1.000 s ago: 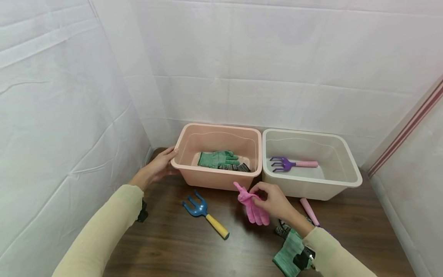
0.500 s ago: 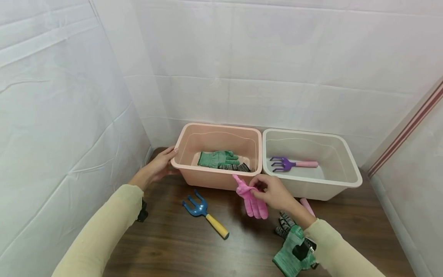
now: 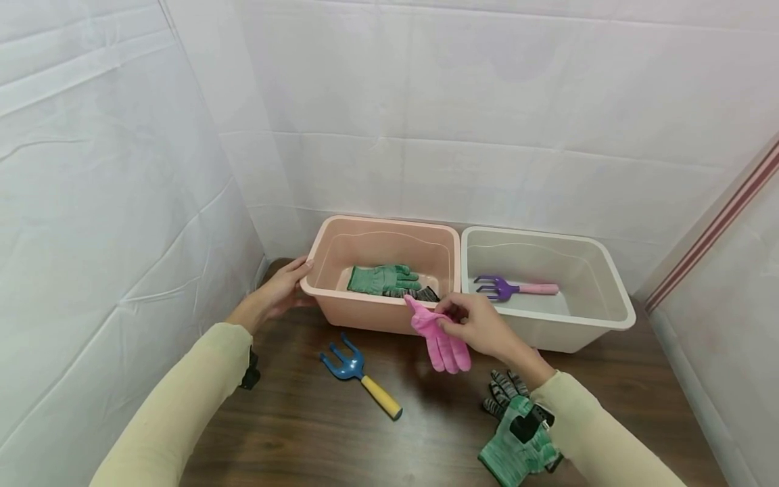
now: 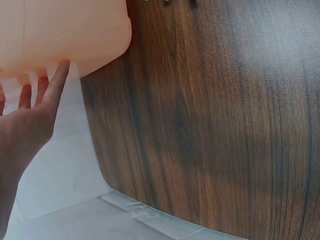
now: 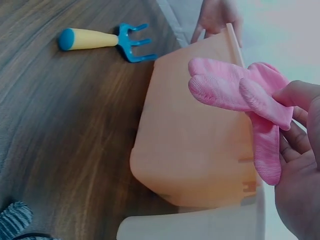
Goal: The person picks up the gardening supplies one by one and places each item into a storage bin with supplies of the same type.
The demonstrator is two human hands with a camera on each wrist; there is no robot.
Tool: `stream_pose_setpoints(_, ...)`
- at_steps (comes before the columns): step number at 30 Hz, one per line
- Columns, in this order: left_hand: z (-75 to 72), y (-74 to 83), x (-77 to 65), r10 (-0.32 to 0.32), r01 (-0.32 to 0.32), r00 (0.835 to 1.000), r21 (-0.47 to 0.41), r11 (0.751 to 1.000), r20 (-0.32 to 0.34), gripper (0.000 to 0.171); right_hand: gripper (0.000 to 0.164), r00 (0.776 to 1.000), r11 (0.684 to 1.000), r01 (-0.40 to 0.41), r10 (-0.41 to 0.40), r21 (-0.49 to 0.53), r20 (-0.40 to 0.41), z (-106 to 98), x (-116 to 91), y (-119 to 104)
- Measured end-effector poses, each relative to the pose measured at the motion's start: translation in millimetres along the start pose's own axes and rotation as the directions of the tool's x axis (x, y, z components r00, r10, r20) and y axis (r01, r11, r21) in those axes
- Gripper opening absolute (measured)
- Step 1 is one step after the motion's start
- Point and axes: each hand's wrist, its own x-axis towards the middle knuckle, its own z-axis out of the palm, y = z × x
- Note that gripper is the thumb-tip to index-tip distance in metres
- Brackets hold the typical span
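Observation:
My right hand (image 3: 477, 323) pinches a pink glove (image 3: 449, 348) between thumb and fingers. The glove hangs in front of the peach bin (image 3: 359, 308), its tip at the front rim; its limp fingers show close up in the right wrist view. At the bin's left end my left hand (image 3: 281, 287) holds the rim, with fingers (image 4: 57, 82) stretched against the outer wall in the left wrist view. Inside that bin lie a green glove (image 3: 377, 279) and a grey striped piece of glove (image 3: 420, 294).
A cream bin (image 3: 548, 331) beside the peach one contains a purple hand fork (image 3: 500, 289) with a pink handle. On the wooden table (image 3: 292, 433) lie a blue hand fork (image 3: 348, 365) with a yellow handle and a green glove with grey striped fingers (image 3: 514, 439). White sheeting (image 3: 389, 101) surrounds the table.
My right hand has lifted the pink glove and moved it slightly left and farther away, up to the peach bin's front rim. The left hand keeps its place.

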Motion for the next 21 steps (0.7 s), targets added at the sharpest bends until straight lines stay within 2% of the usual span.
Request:
stream_pose_setpoints(12, -2.2, 0.3, 2.0, -0.009, 0.009, 1.0, -0.01, 1.0, -0.001, 0.065, 0.012, 0.999, 0.999, 0.049, -0.049, -0.01, -0.022, -11.0, 13.9, -10.0)
stream_pose_setpoints(21, -3.8, 0.5, 2.8, -0.008, 0.008, 1.0, -0.002, 1.0, 0.001, 0.065, 0.009, 0.998, 0.999, 0.031, -0.032, -0.02, -0.049, -15.6, 23.9, -17.4)
